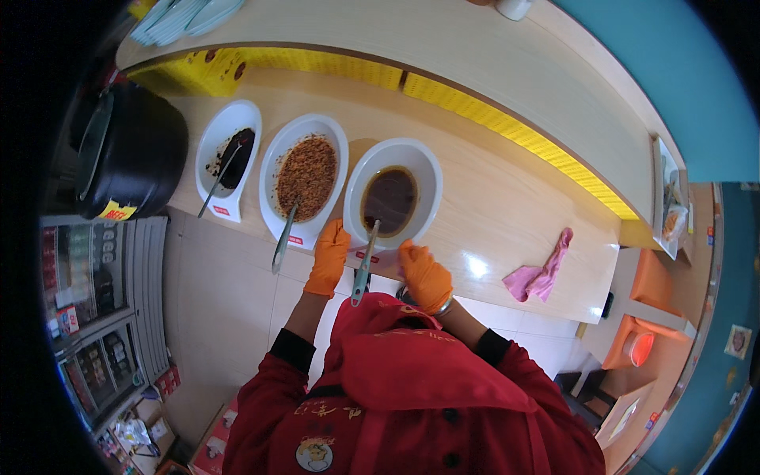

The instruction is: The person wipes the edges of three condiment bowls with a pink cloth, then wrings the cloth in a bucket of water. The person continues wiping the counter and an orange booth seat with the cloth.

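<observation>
Three white oval bowls stand in a row on the wooden counter. Nearest me, the bowl of dark brown liquid (428, 178) has a ladle or spoon with a teal handle (360, 279) resting over its near rim. My left hand (330, 255), in an orange glove, is at this bowl's near left edge, fingers curled. My right hand (424, 273), gloved too, touches or nearly touches its near right edge; a pink bit shows beside its fingers. The middle bowl holds reddish-brown flakes (309, 172) and a teal-handled spoon (284, 240). The left bowl holds a dark paste (240, 157) and a thin spoon.
A pink cloth (543, 270) lies on the counter to the right. At the left stands a large black pot (139, 148) above a glass-fronted cabinet (89, 267). A raised shelf (451, 59) runs behind the bowls, with stacked plates (178, 21) on its left end.
</observation>
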### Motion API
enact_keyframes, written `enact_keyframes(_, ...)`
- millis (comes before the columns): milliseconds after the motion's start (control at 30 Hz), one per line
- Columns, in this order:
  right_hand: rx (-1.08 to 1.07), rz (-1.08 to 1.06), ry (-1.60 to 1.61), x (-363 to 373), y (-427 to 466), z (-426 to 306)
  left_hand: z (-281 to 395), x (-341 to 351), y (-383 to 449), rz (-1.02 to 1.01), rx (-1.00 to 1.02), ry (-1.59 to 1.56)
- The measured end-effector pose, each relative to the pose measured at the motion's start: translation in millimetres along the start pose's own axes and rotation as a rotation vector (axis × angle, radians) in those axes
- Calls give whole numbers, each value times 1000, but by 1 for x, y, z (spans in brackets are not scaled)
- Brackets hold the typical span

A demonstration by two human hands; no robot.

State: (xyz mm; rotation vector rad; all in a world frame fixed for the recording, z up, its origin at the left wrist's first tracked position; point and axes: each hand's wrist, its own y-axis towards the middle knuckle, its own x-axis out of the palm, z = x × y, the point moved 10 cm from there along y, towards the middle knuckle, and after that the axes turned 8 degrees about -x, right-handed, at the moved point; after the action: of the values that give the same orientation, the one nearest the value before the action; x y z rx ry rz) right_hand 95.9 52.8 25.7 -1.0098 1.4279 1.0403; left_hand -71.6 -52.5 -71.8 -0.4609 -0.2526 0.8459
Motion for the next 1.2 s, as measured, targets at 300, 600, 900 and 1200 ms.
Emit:
enact_keyframes(300, -90, -128, 709, 56, -53, 8, 17, -2, -5, 9, 65, 111)
enact_keyframes(600, 731, 419, 1483, 48, -130, 192, 113, 4, -118, -33, 281, -22)
enact_keyframes(900, 269, 242, 638, 59, -66, 140, 114, 86, -167, -565, -119, -127)
enact_keyframes(1200, 37, -227, 1080, 86, -87, 1, 76, 121, -182, -897, -343, 199)
